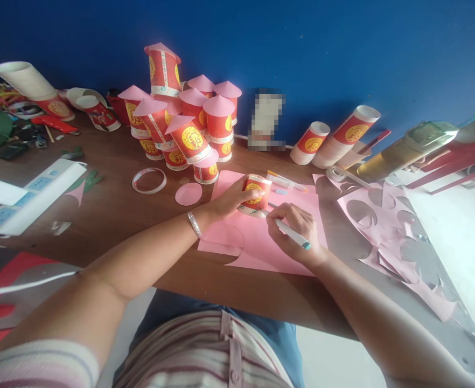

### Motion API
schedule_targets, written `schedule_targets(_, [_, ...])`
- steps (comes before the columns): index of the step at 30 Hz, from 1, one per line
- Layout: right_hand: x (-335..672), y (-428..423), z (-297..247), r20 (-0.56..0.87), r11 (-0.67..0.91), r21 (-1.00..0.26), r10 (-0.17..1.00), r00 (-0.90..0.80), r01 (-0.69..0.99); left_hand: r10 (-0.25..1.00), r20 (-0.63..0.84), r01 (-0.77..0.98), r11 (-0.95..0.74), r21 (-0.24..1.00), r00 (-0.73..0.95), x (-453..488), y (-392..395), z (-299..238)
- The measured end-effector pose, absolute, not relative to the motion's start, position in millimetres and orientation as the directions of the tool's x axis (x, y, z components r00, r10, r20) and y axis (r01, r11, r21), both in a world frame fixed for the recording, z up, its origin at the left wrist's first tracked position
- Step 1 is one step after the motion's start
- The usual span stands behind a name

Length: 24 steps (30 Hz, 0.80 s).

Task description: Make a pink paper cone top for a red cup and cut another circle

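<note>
My left hand (237,198) is wrapped round a red paper cup (262,189) with a yellow round emblem. The cup is held over a sheet of pink paper (290,250), and green marks show on its white band. In my right hand (298,229) is a white marker pen (289,231) with a green end, its tip at or very near that band. Behind the cup lie an orange-and-white marker (286,180) and a small blue piece, perhaps a pen cap (281,192). A pink paper disc (188,194) rests left of the sheet.
Stacked red cups with pink cone tops (191,139) stand at the back. Leaning cup stacks (342,143) are at right, beside a gold bottle (399,153) and cut pink scraps (395,242). A power strip (31,196) and a white ring (149,181) lie left.
</note>
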State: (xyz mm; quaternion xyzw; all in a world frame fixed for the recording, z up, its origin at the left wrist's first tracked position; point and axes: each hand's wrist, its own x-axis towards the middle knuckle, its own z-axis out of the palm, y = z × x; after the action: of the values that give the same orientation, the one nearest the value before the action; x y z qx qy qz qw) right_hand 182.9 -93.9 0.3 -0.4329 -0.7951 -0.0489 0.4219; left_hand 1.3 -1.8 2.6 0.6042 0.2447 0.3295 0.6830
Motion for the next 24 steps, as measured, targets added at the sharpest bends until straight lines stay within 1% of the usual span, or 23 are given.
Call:
schedule_targets(3, [182.5, -93.9, -0.3, 0.717, 0.626, -0.301, 0.646, -0.262, 0.720, 0.717, 0.081, -0.204, 0.087, 0.975, 0.693, 1.5, -1.2, 2.4])
schedule_targets(8, [182.1, -94.2, 1.3, 0.705, 0.623, -0.313, 0.658, -0.264, 0.717, 0.700, 0.107, -0.221, 0.074, 0.973, 0.706, 1.2, -0.1, 0.1])
schedule_targets(10, [182.2, -94.7, 3.2, 0.708, 0.640, -0.323, 0.652, -0.270, 0.697, 0.708, 0.101, -0.227, 0.085, 0.970, 0.699, 1.1, -0.2, 0.0])
schedule_targets(13, [182.4, -95.7, 6.2, 0.732, 0.662, -0.338, 0.632, -0.255, 0.669, 0.735, 0.051, -0.224, 0.139, 0.965, 0.677, 0.8, -1.3, 1.6])
schedule_targets(17, [182.5, -96.1, 8.4, 0.751, 0.653, -0.328, 0.619, -0.231, 0.683, 0.736, 0.024, -0.230, 0.181, 0.956, 0.677, -0.4, -3.0, 4.4])
schedule_targets(21, [182.8, -95.8, 8.5, 0.739, 0.694, -0.354, 0.618, -0.266, 0.627, 0.762, 0.011, -0.268, 0.214, 0.939, 0.647, -1.1, -2.9, 4.3])
schedule_targets(24, [183.0, -96.0, 7.7, 0.729, 0.711, -0.363, 0.619, -0.292, 0.602, 0.781, 0.011, -0.258, 0.193, 0.947, 0.624, -0.1, -1.7, 3.8])
